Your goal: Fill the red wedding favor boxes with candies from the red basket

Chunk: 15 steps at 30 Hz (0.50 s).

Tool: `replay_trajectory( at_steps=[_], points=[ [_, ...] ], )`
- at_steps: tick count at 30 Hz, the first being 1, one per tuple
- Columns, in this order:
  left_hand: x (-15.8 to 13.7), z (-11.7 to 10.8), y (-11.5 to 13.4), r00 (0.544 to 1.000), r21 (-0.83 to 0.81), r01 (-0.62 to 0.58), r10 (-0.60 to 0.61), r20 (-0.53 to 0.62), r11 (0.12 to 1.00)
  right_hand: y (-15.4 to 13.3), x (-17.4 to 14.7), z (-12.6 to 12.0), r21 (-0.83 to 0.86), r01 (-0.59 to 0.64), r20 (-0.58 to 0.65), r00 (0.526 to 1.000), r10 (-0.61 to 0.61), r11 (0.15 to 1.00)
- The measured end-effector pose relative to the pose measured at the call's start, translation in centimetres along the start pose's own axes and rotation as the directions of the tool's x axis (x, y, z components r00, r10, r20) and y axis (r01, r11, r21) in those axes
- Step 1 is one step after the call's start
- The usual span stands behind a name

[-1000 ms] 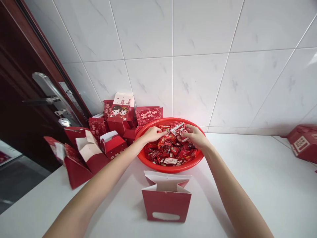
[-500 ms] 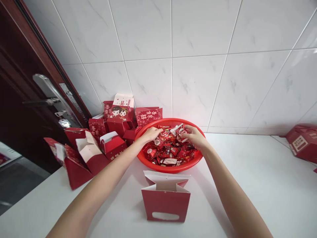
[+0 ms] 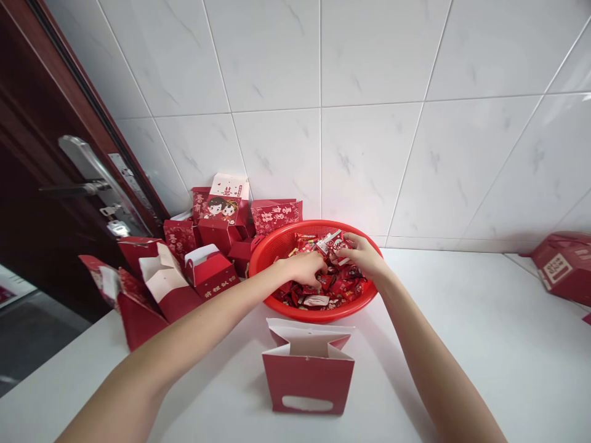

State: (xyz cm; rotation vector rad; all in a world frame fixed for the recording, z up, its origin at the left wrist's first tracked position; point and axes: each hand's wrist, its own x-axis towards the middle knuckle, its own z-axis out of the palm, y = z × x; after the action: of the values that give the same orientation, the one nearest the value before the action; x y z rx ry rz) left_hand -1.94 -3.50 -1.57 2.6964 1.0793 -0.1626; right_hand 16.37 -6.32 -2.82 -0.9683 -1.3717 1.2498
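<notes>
A red plastic basket (image 3: 323, 315) filled with wrapped candies (image 3: 318, 300) stands against the tiled wall. Over the middle of the heap, my left hand (image 3: 306, 269) has its fingers bent down among the candies; their tips are partly hidden, so whether they grip one does not show. My right hand (image 3: 364, 255), at the basket's right side, pinches a red and white candy packet (image 3: 340, 247) between thumb and fingers. In front of the basket, close to me, a red paper gift box (image 3: 308, 381) stands upright with its top open.
Several red gift boxes (image 3: 210, 274) crowd the table's left side, some with open flaps. Another red box (image 3: 563, 267) lies at the far right. A dark door with a metal handle (image 3: 87, 187) is at the left. The white table (image 3: 466, 320) meets the tiled wall behind.
My left hand has moved right and toward me, from the basket's left side to the middle of the candies. My right hand stays almost still with the packet.
</notes>
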Motion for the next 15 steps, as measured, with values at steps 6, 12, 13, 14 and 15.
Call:
replay_trajectory(
  at_steps=[6, 12, 13, 14, 15],
  points=[
    [-0.1, -0.5, -0.2, 0.989, -0.067, 0.078, -0.086, -0.124, 0.995, 0.1, 0.1, 0.2, 0.027, -0.03, -0.085, 0.996, 0.033, 0.999],
    [0.0, -0.1, -2.4, 0.912, -0.603, -0.163, -0.113, -0.394, 0.781, 0.4, 0.4, 0.1, 0.077, -0.044, -0.173, 0.983, 0.057, 0.996],
    [0.1, 0.0, -2.6, 0.91, -0.646, -0.183, -0.121, -0.396, 0.741, 0.3, 0.3, 0.0, 0.082, -0.049, -0.152, 0.986, 0.061, 0.995],
    [0.3, 0.1, -2.6, 0.906, -0.665, -0.192, -0.129, -0.402, 0.721, 0.3, 0.3, 0.0, 0.084, -0.055, -0.131, 0.989, 0.065, 0.995],
    [0.3, 0.3, -2.6, 0.902, -0.668, -0.198, -0.133, -0.411, 0.718, 0.3, 0.2, -0.1, 0.081, -0.059, -0.108, 0.992, 0.068, 0.995]
  ],
)
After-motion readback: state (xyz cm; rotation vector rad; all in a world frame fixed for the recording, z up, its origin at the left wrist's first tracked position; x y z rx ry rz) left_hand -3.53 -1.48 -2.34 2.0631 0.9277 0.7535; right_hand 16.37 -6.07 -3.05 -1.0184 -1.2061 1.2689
